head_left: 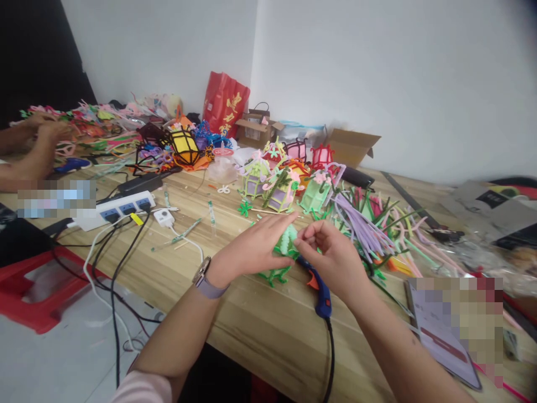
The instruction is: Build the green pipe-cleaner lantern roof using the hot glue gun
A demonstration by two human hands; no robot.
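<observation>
A green lantern (274, 275) made of pipe cleaners stands on the table in front of me, partly hidden by my hands. My left hand (255, 240) holds it from the left, thumb low and fingers stretched across the top. On its upper part is a fuzzy mint-green pipe-cleaner piece (287, 240). At that piece's right edge, my right hand (327, 249) is closed in a pinch, its fingertips on the mint-green piece. Just below my right hand lies a blue glue gun (322, 296) with an orange trigger, its nozzle end hidden near the lantern.
Finished lanterns (255, 179) and purple pipe cleaners (363, 224) lie behind my hands. A power strip (121, 210) with trailing cables sits left. A tablet-like device (440, 336) rests right. Another person's hands (50, 131) work at far left. A red stool (37, 313) stands below.
</observation>
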